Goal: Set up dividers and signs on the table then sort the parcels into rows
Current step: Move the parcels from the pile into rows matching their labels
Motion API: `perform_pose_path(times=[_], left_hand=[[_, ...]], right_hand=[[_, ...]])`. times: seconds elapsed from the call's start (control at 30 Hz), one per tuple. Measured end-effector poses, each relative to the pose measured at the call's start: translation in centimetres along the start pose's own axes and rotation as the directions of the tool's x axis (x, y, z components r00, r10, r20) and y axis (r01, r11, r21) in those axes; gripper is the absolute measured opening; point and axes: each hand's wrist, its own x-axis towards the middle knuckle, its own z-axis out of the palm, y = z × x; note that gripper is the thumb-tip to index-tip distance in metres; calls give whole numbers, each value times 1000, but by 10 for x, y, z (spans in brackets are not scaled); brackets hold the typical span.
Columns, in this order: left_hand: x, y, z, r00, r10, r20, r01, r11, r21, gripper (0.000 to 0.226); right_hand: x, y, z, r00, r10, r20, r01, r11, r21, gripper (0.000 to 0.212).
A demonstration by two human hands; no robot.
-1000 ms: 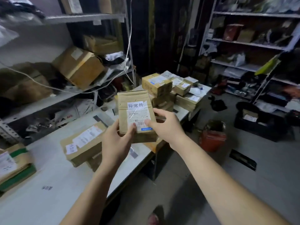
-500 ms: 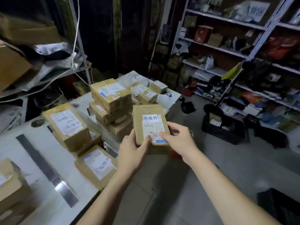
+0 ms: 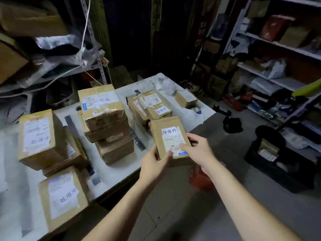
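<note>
At near table edge | left hand, right hand gripping 异常件 parcel | step: sorting rows | next: likely lower beside far 异常件 stack

The parcel at the centre is brown cardboard. Its white label carries black characters, a black-striped barcode and a blue band along the lower edge. At 9 o'clock from it, the stack of boxes is the same brown, with a white label on top. The table is white, crossed by a dark grey strip. At 5 o'clock is a red container, and at 3 o'clock a black crate on the grey floor.
</note>
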Motion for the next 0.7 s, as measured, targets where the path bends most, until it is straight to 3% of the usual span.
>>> perform_pose_path(times=[0.17,0.33,0.53,0.7], left_hand=[[39,-3,46,982,-153,-110,142,985,-102,39],[66,-10,77,959,-212,-187,196,975,-101,42],[83,-7,89,944,-231,-236,212,972,-103,43],[84,0,86,929,-278,-243,286,958,-3,43]], right_hand=[[76,16,-25,984,13,178,2,997,-83,48],[126,24,-30,960,-19,278,58,990,-132,55],[158,29,-26,942,-47,332,117,974,-193,60],[165,25,-24,933,-70,354,192,927,-323,61]])
